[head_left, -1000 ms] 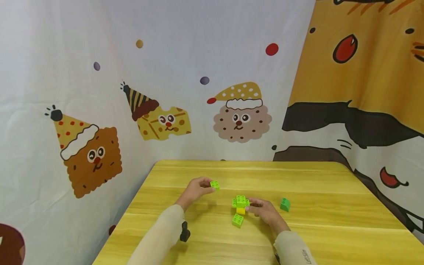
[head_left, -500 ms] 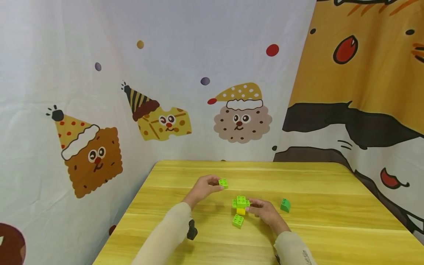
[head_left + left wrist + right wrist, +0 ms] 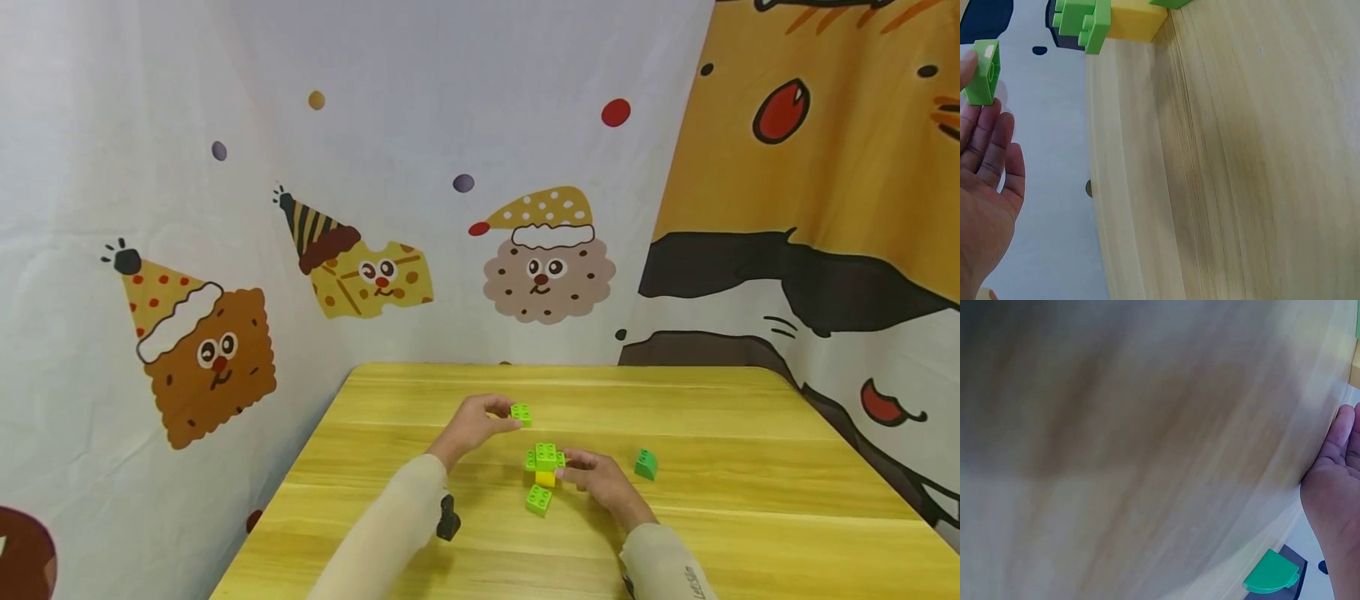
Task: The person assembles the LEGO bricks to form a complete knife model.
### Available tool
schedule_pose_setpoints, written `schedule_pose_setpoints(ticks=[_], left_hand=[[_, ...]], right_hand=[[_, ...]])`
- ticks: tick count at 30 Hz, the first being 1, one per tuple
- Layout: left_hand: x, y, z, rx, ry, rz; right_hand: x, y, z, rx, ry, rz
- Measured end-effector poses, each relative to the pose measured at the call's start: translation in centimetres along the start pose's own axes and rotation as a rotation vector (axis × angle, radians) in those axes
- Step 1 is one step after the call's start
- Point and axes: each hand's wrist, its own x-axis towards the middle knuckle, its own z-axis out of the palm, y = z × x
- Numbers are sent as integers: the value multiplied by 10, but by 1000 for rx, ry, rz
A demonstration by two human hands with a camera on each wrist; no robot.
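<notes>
My left hand [image 3: 474, 427] pinches a lime-green toy building brick [image 3: 521, 414] by its edge, lifted behind and slightly left of a small built stack. In the left wrist view the brick [image 3: 984, 75] sits between thumb and fingertips, its hollow underside partly showing. The stack has lime-green bricks [image 3: 546, 456] on top of a yellow block [image 3: 545, 478]. At its right end, my right hand [image 3: 600, 479] holds it between thumb and fingers. The right wrist view shows part of that hand [image 3: 1338, 481], while its grip falls outside the picture.
Just in front of the stack lies a loose lime-green brick [image 3: 538, 500]. A darker green curved brick [image 3: 646, 464] stands to the right of my right hand. Behind the wooden table [image 3: 735, 417] hangs a printed cloth [image 3: 450, 100].
My left hand has moved to the right with its lime-green brick, coming nearer the stack. The right hand and the stack have stayed in place.
</notes>
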Motion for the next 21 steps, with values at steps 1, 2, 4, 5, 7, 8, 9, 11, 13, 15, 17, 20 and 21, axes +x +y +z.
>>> schedule_pose_setpoints(ticks=[1,2,4,5,7,8,9,11,13,15,17,20,21], left_hand=[[0,1,1,2,-1,-1],[0,2,2,0,-3,-3],[0,2,3,-7,-6,-12],[1,3,4,-11,-8,-12],[1,3,6,-17,-10,-12],[1,3,6,-20,-11,-13],[2,4,7,-23,-12,-13],[2,4,10,-18,-15,-11],[3,4,12,-13,-20,-7],[3,5,14,-9,-26,5],[2,6,17,-3,-31,16],[2,7,20,-5,-36,15],[2,8,21,-5,-37,12]], right_hand=[[0,0,0,4,2,2],[0,0,0,5,2,1],[0,0,0,9,0,0],[0,0,0,11,-1,2],[0,0,0,12,-1,6],[0,0,0,10,-2,4],[0,0,0,8,-3,4],[0,-1,0,4,-7,3],[-1,-1,0,-1,-12,1],[-1,-2,-1,-5,-15,-2],[-1,-2,-1,-6,-16,-4],[0,-2,0,-4,-10,-4],[0,-2,0,-4,-9,-4]])
